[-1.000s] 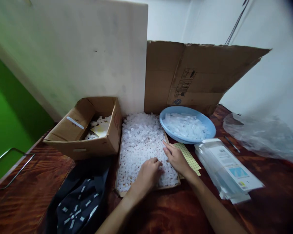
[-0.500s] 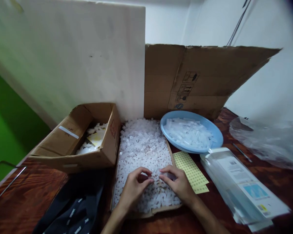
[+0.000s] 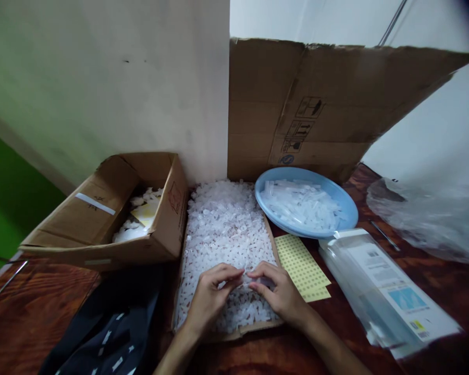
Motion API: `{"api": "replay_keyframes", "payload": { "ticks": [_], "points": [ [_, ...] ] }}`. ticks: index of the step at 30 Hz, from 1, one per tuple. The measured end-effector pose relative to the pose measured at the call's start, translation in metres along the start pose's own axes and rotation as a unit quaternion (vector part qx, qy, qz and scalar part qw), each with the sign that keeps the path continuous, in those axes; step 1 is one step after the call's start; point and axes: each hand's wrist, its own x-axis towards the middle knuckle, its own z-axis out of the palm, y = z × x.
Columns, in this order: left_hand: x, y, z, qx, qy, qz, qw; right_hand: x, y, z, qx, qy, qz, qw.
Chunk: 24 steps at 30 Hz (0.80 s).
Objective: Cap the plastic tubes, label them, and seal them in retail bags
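Both hands drawn back from pile's far side, now meeting over near edge of white plastic pieces (image 3: 226,229). Left hand (image 3: 211,297) and right hand (image 3: 281,294) pinch one small piece between fingertips, grip closed on it. Risk: tiny clear piece slips, vanishes into pile on cardboard tray (image 3: 254,327); sticker sheet (image 3: 303,265) just beside.

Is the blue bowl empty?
No, the blue bowl holds a heap of small clear plastic pieces.

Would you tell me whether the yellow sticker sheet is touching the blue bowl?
Apart. The head view shows a strip of bare table between the yellow sticker sheet and the blue bowl.
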Motion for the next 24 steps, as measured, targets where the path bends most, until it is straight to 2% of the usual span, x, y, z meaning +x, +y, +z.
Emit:
{"api": "replay_keyframes", "payload": {
  "ticks": [5,10,14,16,18,21,24],
  "points": [
    [0.001,0.008,0.003,-0.050,0.046,-0.089,0.994,-0.003,-0.008,0.002,0.018,0.014,0.014,1.000],
    [0.007,0.019,0.006,-0.043,0.045,-0.074,0.995,0.000,-0.016,0.007,0.025,0.050,-0.002,0.998],
    [0.033,0.025,0.002,-0.041,0.048,-0.061,0.996,0.021,-0.021,0.001,0.021,0.084,-0.014,0.996],
    [0.056,0.023,-0.001,0.028,0.020,-0.042,0.999,0.040,-0.021,-0.007,-0.009,0.104,-0.027,0.994],
    [0.081,0.016,-0.002,0.163,-0.013,-0.015,0.986,0.064,-0.020,-0.016,-0.072,0.136,-0.051,0.987],
    [0.109,0.000,0.004,0.271,-0.012,-0.012,0.962,0.096,-0.019,-0.029,-0.172,0.146,-0.079,0.971],
    [0.120,-0.015,0.016,0.349,-0.005,-0.017,0.937,0.116,-0.023,-0.037,-0.202,0.134,-0.095,0.966]
  ]
}}
